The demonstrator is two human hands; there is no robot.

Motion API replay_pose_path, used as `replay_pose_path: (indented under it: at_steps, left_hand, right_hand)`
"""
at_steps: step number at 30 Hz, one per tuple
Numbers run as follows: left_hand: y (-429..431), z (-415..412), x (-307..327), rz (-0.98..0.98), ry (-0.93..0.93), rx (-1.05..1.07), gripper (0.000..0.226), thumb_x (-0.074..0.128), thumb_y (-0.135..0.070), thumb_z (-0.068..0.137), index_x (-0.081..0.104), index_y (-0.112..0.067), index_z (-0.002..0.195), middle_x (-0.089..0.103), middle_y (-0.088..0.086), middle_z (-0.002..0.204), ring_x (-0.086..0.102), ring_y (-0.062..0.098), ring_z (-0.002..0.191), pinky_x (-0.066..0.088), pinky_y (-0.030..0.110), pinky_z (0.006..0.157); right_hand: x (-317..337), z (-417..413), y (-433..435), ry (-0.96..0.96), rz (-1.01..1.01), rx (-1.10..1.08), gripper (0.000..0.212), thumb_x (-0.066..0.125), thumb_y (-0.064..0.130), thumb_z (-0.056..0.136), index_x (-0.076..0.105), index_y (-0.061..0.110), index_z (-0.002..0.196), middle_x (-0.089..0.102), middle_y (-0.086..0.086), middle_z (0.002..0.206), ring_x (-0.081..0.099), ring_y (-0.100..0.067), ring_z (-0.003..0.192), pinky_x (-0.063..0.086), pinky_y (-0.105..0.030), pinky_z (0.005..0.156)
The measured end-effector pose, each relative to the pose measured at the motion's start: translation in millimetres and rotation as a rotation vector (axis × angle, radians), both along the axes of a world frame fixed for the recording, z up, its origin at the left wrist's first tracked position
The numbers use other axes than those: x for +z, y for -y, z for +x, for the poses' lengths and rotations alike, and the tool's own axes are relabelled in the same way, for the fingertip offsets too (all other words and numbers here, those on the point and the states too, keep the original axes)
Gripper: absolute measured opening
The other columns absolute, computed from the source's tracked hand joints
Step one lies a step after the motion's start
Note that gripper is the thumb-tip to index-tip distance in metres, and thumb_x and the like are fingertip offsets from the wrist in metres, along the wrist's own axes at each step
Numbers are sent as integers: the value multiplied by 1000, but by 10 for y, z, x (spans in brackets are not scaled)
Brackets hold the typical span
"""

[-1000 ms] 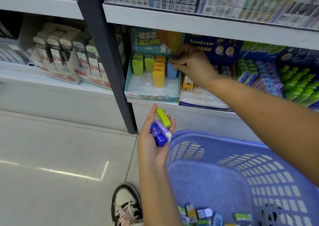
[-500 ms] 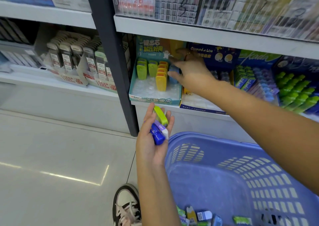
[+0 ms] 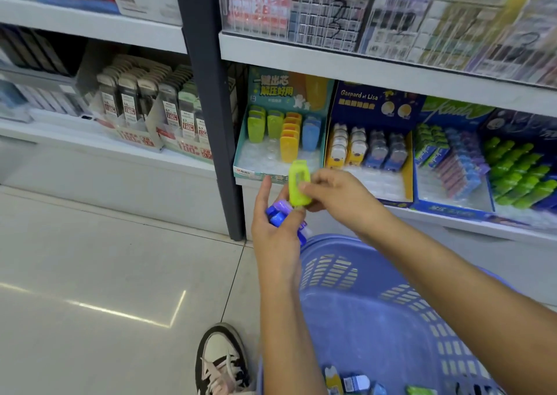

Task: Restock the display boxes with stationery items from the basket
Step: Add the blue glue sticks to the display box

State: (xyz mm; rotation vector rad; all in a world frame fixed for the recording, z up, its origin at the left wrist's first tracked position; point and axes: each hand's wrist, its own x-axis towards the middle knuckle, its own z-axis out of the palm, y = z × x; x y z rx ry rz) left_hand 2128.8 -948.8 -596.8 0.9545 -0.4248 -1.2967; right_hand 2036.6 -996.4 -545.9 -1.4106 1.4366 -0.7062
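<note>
Plastic, light and stiff by the look of it: the yellow-green case (image 3: pixel 299 182) sits pinched by its lower end in your right hand (image 3: pixel 340 197), just in front of the teal display box (image 3: pixel 262 170). Your left hand (image 3: pixel 275 232) curls around the blue cases (image 3: pixel 278 214). Smooth sides may slip, so grip it across the flat faces.

The basket (image 3: pixel 391 319) runs off the bottom edge; its items (image 3: pixel 355 382) are cut off; the left hand (image 3: pixel 277 232) hides most of the blue pieces (image 3: pixel 278 212); upper-shelf packets (image 3: pixel 452 18) are blurred.
</note>
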Motion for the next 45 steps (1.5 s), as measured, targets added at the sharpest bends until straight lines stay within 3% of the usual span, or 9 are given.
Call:
replay_pose_path:
  at_steps: [5, 9, 12, 16, 22, 27, 35, 38, 45]
  left_hand:
    - [-13, 93, 4, 66, -297, 57, 48, 52, 16, 84, 54, -10, 124, 68, 13, 111, 70, 25, 96, 58, 31, 79]
    - [-7, 162, -8, 135, -398, 91, 36, 49, 12, 87, 58, -8, 115, 66, 16, 106, 71, 17, 70, 54, 23, 58]
    - [2, 195, -26, 163, -484, 113, 35, 46, 12, 87, 58, -5, 115, 62, 19, 104, 57, 12, 51, 48, 21, 49]
    - [5, 219, -26, 184, -500, 105, 34, 48, 12, 87, 58, -5, 115, 61, 20, 105, 56, 12, 51, 49, 20, 50]
    - [8, 256, -41, 213, -518, 128, 31, 50, 10, 86, 59, -5, 112, 62, 18, 106, 59, 12, 55, 51, 22, 53]
    - [9, 298, -61, 249, -587, 169, 22, 49, 8, 89, 58, -4, 104, 64, 17, 101, 64, 15, 60, 55, 21, 57]
    - [4, 320, -59, 222, -550, 177, 21, 49, 7, 89, 58, -5, 104, 64, 15, 98, 66, 15, 64, 56, 23, 64]
    - [6, 308, -61, 218, -509, 170, 22, 51, 8, 88, 58, -5, 104, 63, 15, 98, 64, 15, 64, 56, 23, 64]
    - [14, 298, -78, 210, -499, 134, 23, 52, 8, 88, 59, -6, 105, 64, 14, 96, 65, 15, 65, 55, 23, 61]
  right_hand:
    - [256, -11, 216, 376, -5, -10, 14, 47, 17, 98, 54, 15, 110, 64, -11, 83, 60, -12, 53, 50, -18, 51]
    - [442, 59, 522, 535, 37, -92, 32, 54, -1, 90, 54, 0, 122, 66, -10, 91, 68, -10, 64, 54, -13, 59]
    - [569, 159, 738, 601, 12, -175, 32, 62, 5, 87, 57, -2, 118, 67, -10, 99, 69, -18, 72, 58, -21, 68]
    - [589, 326, 1013, 266, -194, -231, 30, 59, 18, 92, 54, 5, 118, 63, -9, 114, 62, -14, 71, 55, -31, 79]
    - [357, 408, 1187, -245, -401, -99, 38, 68, 16, 84, 59, 12, 120, 62, -7, 120, 59, -20, 106, 47, -27, 90]
    - [187, 455, 1268, -373, -521, -14, 40, 76, 14, 75, 66, 13, 114, 65, -4, 114, 57, -14, 96, 41, -14, 76]
    - [-17, 429, 1287, -717, -557, 44, 35, 66, 30, 84, 66, 18, 117, 64, -12, 118, 52, -30, 115, 38, -36, 102]
    - [-20, 464, 1257, -917, -589, 86, 29, 56, 35, 91, 69, 11, 102, 60, -19, 111, 43, -35, 118, 33, -43, 101]
    - [53, 455, 1259, -874, -620, 137, 31, 58, 30, 90, 65, 13, 114, 64, -15, 115, 51, -33, 112, 36, -38, 98]
